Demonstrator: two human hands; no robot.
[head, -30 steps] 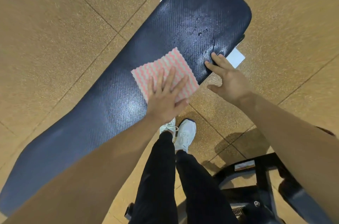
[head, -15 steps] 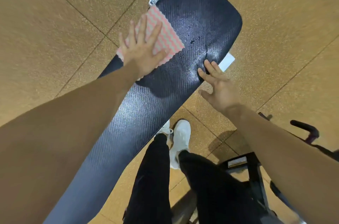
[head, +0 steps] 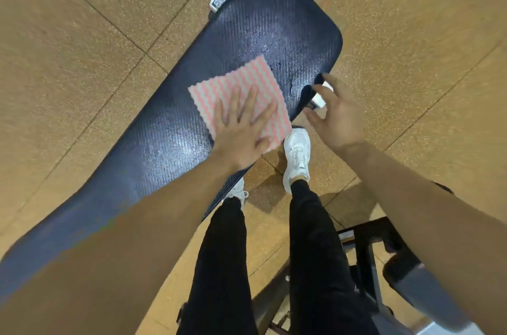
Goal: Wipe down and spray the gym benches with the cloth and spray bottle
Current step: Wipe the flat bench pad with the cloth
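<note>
A single camera sits on the person's head and looks steeply down and slightly forward, almost straight onto the bench pad (head: 247,41). It is near: the pad runs diagonally from the lower left corner to the upper middle and fills much of the picture. The wide lens bows the floor (head: 82,32) seams around the pad. Both forearms enter from the bottom edge, the left hand (head: 241,137) over the pad's near edge, the right hand (head: 340,115) just beside its right edge. The person's own legs (head: 225,252) show directly below the pad's long side.
</note>
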